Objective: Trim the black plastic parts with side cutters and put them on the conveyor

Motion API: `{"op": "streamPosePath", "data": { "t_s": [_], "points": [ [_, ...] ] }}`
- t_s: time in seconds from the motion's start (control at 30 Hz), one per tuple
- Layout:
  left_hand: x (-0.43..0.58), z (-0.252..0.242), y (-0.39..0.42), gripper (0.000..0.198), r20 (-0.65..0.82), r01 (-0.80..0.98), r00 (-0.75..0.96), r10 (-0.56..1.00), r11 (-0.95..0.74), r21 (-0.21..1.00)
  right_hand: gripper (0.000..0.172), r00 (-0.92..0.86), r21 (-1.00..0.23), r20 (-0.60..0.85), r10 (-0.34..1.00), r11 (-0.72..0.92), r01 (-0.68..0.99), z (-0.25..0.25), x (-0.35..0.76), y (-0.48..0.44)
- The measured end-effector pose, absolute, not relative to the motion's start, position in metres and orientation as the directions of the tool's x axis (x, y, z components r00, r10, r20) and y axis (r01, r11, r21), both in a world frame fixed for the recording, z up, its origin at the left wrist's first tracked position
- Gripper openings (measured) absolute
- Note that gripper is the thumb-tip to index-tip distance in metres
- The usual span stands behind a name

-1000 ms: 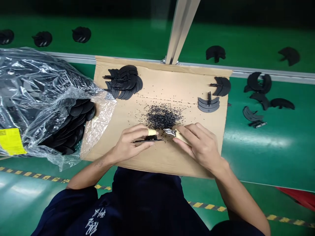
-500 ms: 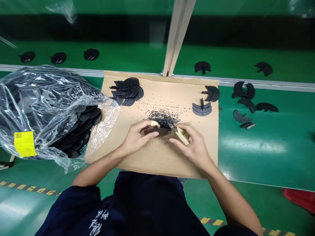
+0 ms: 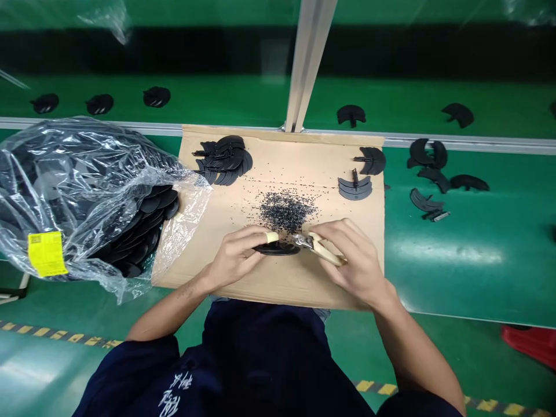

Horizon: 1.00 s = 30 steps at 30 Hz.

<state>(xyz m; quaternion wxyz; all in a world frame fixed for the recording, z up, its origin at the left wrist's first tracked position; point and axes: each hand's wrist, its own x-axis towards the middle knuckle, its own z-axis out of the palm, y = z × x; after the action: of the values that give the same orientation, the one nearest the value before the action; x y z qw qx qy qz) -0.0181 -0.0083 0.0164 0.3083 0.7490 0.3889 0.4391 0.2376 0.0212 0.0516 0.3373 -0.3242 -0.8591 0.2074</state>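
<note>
Between the fingers and thumb of my left hand (image 3: 237,255) is a black curved plastic part (image 3: 280,249), held low over the cardboard. Yellowish tape wraps one of that hand's fingertips. My right hand (image 3: 354,258) is closed around nippers (image 3: 324,250) with cream handles. Their metal jaws point left and lie at the part's right end; whether they touch it I cannot tell. Just beyond the hands, a heap of tiny black clippings (image 3: 286,211) is scattered on the cardboard sheet (image 3: 278,289).
A clear plastic bag (image 3: 87,168) of black parts lies at the left, bearing a yellow label (image 3: 47,253). Stacked black parts (image 3: 226,159) sit at the cardboard's far left, others (image 3: 355,186) at its right. More parts (image 3: 428,153) lie on the green table (image 3: 456,260). A metal post (image 3: 310,63) rises behind.
The black part is turned, showing its ribbed side, and sits slightly nearer me. My right hand has shifted right and nearer, the nippers' jaws now lower, beside the part.
</note>
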Motion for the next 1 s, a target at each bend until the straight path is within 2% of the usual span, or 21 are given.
{"op": "streamPosePath", "data": {
  "t_s": [0.1, 0.3, 0.53, 0.9, 1.0],
  "points": [
    [-0.017, 0.016, -0.009, 0.027, 0.405, 0.271, 0.275, 0.872, -0.475, 0.837, 0.027, -0.618, -0.523, 0.390, 0.683, 0.717, 0.462, 0.043, 0.243, 0.026],
    [-0.015, 0.017, -0.008, 0.036, 0.400, 0.239, 0.263, 0.878, -0.461, 0.855, 0.028, -0.667, -0.496, 0.332, 0.667, 0.725, 0.478, 0.038, 0.243, 0.031],
    [-0.014, 0.016, -0.006, 0.036, 0.392, 0.241, 0.269, 0.880, -0.456, 0.857, 0.026, -0.700, -0.455, 0.332, 0.632, 0.757, 0.468, 0.034, 0.243, 0.038],
    [-0.015, 0.011, -0.006, 0.036, 0.418, 0.226, 0.283, 0.863, -0.484, 0.846, 0.025, -0.763, -0.135, 0.331, 0.555, 0.828, 0.544, 0.035, 0.237, 0.038],
    [-0.016, 0.010, -0.006, 0.032, 0.424, 0.225, 0.279, 0.862, -0.487, 0.844, 0.024, -0.756, -0.099, 0.365, 0.543, 0.830, 0.549, 0.035, 0.234, 0.037]
  ]
}}
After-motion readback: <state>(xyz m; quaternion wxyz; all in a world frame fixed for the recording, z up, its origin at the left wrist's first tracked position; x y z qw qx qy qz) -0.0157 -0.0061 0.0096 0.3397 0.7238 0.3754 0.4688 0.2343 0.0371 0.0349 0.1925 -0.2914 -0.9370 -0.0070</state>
